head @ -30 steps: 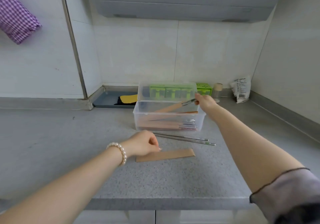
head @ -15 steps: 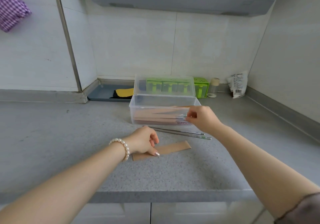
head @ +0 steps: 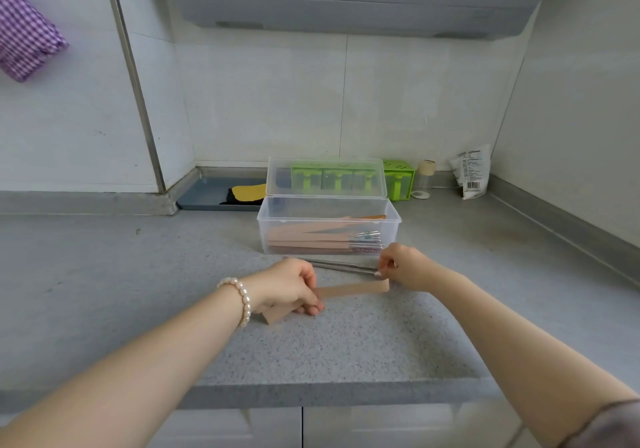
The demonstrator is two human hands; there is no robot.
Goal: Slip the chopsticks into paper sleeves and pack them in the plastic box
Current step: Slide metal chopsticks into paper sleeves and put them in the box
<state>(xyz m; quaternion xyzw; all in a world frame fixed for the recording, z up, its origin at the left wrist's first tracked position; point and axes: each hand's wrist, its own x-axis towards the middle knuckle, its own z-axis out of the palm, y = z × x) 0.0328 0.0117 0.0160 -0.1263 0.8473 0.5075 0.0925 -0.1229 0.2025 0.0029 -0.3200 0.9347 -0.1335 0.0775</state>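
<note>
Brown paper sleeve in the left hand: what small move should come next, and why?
Probably the right hand, pinching the ends of the metal chopsticks on the grey counter, lifts them and aims their tips at the open end of the brown paper sleeve, which the left hand grips. The clear plastic box already holds sleeved pairs.

The box [head: 329, 226] was clear glossy plastic. In front of it the counter [head: 346, 343] was grey speckled stone – matt, faintly grainy. On that counter lay a matt brown paper sleeve [head: 353, 289] and thin shiny metal chopsticks [head: 341, 266]. Far left of the box hung checked purple cloth [head: 24, 37].
</note>
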